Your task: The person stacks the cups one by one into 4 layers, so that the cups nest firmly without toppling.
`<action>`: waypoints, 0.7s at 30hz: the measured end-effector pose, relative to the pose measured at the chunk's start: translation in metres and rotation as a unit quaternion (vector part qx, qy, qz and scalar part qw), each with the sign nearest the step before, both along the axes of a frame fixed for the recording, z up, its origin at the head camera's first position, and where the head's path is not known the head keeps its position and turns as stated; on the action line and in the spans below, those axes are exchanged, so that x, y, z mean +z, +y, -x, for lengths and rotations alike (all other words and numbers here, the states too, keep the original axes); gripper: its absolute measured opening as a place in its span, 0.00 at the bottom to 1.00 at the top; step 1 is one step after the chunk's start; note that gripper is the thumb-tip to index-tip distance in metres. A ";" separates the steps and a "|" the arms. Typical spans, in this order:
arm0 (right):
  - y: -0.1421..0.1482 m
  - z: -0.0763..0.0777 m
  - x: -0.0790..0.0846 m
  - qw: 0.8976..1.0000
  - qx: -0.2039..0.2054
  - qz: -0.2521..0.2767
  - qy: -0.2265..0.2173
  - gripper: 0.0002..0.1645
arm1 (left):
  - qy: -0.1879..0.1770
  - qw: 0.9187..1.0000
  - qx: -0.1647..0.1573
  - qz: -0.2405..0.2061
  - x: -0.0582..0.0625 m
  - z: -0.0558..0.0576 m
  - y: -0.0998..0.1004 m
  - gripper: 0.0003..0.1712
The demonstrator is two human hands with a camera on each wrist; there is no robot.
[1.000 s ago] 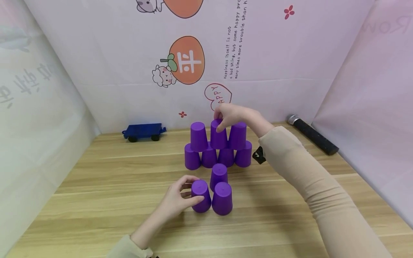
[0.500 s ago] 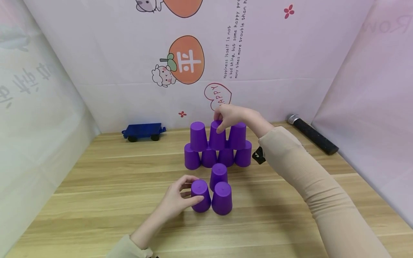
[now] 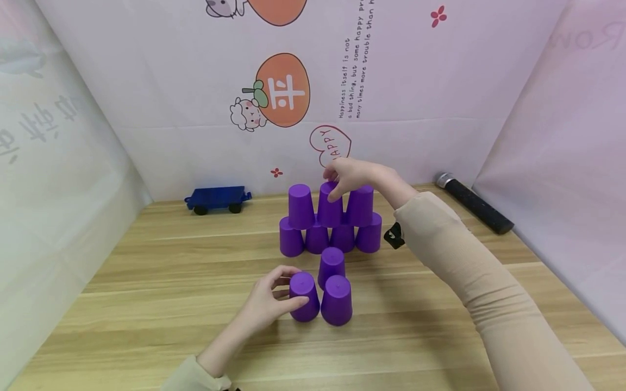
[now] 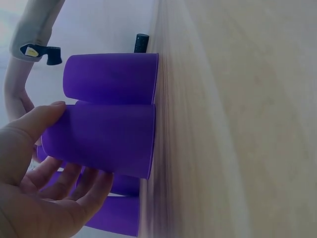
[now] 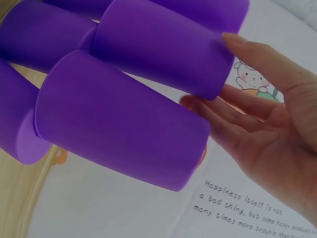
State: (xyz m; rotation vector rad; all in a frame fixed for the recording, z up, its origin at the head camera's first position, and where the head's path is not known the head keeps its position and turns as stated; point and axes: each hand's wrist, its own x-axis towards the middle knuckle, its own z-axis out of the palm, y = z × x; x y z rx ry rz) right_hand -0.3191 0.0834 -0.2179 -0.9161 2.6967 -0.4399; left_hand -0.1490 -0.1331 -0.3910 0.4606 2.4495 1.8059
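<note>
The right hand (image 3: 353,175) is pinching the upper middle purple cup (image 3: 330,213); the left hand (image 3: 270,297) is curling round the front left cup (image 3: 304,284). The backdrop (image 3: 195,76) is showing "HAPPY" and "Happiness itself is not".

Beige sleeves (image 3: 489,296), the right one creased

1. The head view looks from high up, forward and down. It sits farthest back, so the table (image 3: 195,282), left hand (image 3: 266,298), right hand (image 3: 354,174) and printed cloth (image 3: 415,70) all fit.
2. The left wrist view is very near and low, looking along the table. It is turned sideways: the table fills the frame's right side.
3. The right wrist view is close too, and tilted, with the printed cloth behind.
4. Head and right wrist views share the printed words (image 5: 237,206) and sheep drawing (image 5: 251,77); head and left wrist share the front purple cups (image 4: 101,139).
</note>
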 end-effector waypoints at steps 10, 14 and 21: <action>0.025 -0.024 0.008 0.991 -0.032 0.114 0.066 0.47 | 0.020 0.999 0.046 -0.010 0.017 0.008 -0.017 0.26; 0.042 -0.040 0.006 0.976 -0.052 0.196 0.081 0.43 | 0.037 0.997 0.065 -0.009 0.033 0.011 -0.024 0.26; 0.071 -0.076 -0.026 0.958 -0.054 0.272 0.077 0.35 | 0.062 0.994 0.087 0.006 0.062 0.020 -0.035 0.27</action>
